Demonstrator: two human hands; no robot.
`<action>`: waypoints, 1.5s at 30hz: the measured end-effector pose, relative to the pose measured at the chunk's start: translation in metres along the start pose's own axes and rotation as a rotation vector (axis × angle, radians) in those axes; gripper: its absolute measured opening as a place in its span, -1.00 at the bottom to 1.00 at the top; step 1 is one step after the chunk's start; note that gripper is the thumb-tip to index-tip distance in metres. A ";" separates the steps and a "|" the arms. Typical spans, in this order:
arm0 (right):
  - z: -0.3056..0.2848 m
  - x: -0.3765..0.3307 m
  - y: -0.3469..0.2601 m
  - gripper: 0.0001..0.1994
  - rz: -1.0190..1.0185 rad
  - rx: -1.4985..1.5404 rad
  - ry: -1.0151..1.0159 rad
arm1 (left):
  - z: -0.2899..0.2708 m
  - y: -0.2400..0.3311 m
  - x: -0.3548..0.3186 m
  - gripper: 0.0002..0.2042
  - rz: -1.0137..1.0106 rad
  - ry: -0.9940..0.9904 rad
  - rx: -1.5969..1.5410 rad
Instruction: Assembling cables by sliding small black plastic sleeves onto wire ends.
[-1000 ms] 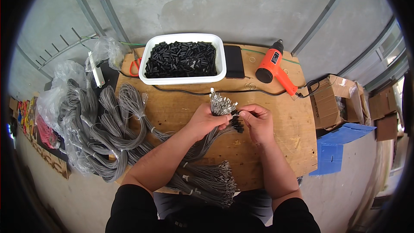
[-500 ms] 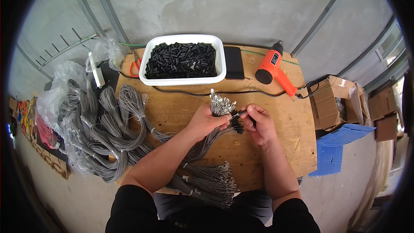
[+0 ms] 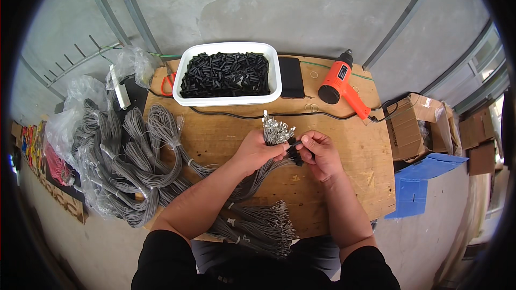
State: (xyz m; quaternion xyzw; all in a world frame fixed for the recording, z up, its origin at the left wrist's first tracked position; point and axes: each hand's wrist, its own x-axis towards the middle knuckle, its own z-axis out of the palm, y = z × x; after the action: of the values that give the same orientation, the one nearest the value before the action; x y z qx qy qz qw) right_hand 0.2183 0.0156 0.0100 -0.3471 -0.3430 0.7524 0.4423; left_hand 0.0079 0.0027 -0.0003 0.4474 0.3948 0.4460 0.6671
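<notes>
From the head camera, in the middle of the frame, we are gripping a bundle of grey wires (image 3: 277,131) in our left hand (image 3: 257,150), fist closed around it, metal tips fanning upward. Our right hand (image 3: 318,153) is pinching a small black sleeve (image 3: 294,146) between thumb and forefinger, right against the bundle, with more black pieces tucked under the fingers.

What could go wrong: the sleeve looks tiny and the tips are crowding together, so it may catch on a neighbouring tip or slip out of the pinch onto the wooden table (image 3: 365,156). A looser fist could also let the bundle splay.

Both forearms are coming in from the lower edge, angling inward, wrists meeting just above the table.

Upper centre, a white tray (image 3: 184,70) of black sleeves is sitting; to its right an orange heat gun (image 3: 338,83). At left, grey wire coils (image 3: 129,150) are spilling off the table's edge.
</notes>
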 end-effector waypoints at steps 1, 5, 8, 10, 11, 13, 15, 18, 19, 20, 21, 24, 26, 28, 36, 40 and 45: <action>0.001 0.000 0.000 -0.85 0.000 0.000 0.001 | 0.000 0.000 0.000 -0.92 0.000 -0.001 0.000; 0.002 0.001 0.003 -0.86 -0.005 -0.020 0.013 | -0.001 0.000 0.000 -0.92 -0.007 -0.003 -0.013; 0.002 0.000 0.000 -0.86 -0.013 -0.008 0.033 | 0.001 0.004 -0.002 -0.92 -0.015 -0.009 -0.028; 0.001 0.002 -0.001 -0.86 -0.018 0.007 0.056 | -0.002 0.003 -0.002 -0.92 -0.024 -0.012 -0.039; -0.002 0.002 -0.002 -0.86 -0.060 -0.018 0.107 | -0.002 0.002 0.000 -0.91 0.006 -0.022 -0.010; -0.005 0.003 -0.006 -0.89 -0.130 -0.017 0.173 | 0.000 0.002 0.001 -0.90 0.035 -0.038 0.026; -0.010 0.005 -0.004 -0.90 -0.161 -0.018 0.180 | 0.003 0.002 0.000 -0.87 0.059 0.018 0.075; -0.007 0.004 -0.002 -0.91 -0.187 -0.037 0.172 | 0.001 0.001 -0.001 -0.81 0.065 0.014 0.059; -0.004 0.004 -0.001 -0.90 -0.183 -0.060 0.163 | 0.001 0.002 -0.002 -0.81 0.062 0.008 0.065; -0.002 0.002 -0.002 -0.90 -0.188 -0.056 0.169 | 0.002 0.002 -0.002 -0.79 0.060 0.025 0.063; 0.001 0.001 -0.002 -0.88 -0.172 -0.102 0.147 | 0.002 0.002 -0.002 -0.77 0.057 0.042 0.063; 0.005 -0.001 0.002 -0.83 -0.149 -0.175 0.124 | 0.001 0.000 -0.001 -0.75 0.109 0.023 0.136; 0.009 -0.002 0.003 -0.84 -0.169 -0.225 0.065 | 0.001 -0.001 0.000 -0.75 0.119 0.011 0.186; 0.011 -0.001 0.006 -0.84 -0.187 -0.216 0.063 | 0.000 -0.001 0.000 -0.75 0.130 0.001 0.236; 0.008 -0.003 0.003 -0.84 -0.171 -0.190 0.052 | 0.005 0.000 -0.001 -0.75 0.121 -0.007 0.182; 0.010 -0.003 0.006 -0.83 -0.357 -0.305 0.056 | 0.004 0.001 -0.001 -0.74 0.104 -0.021 0.208; 0.002 -0.002 0.007 -0.80 -0.567 -0.630 0.069 | 0.003 0.003 -0.002 -0.77 -0.003 -0.011 0.017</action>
State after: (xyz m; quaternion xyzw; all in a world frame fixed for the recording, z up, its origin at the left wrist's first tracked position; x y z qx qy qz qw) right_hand 0.2145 0.0107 0.0053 -0.3823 -0.6229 0.4474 0.5154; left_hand 0.0099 0.0003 0.0035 0.4551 0.3956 0.4392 0.6660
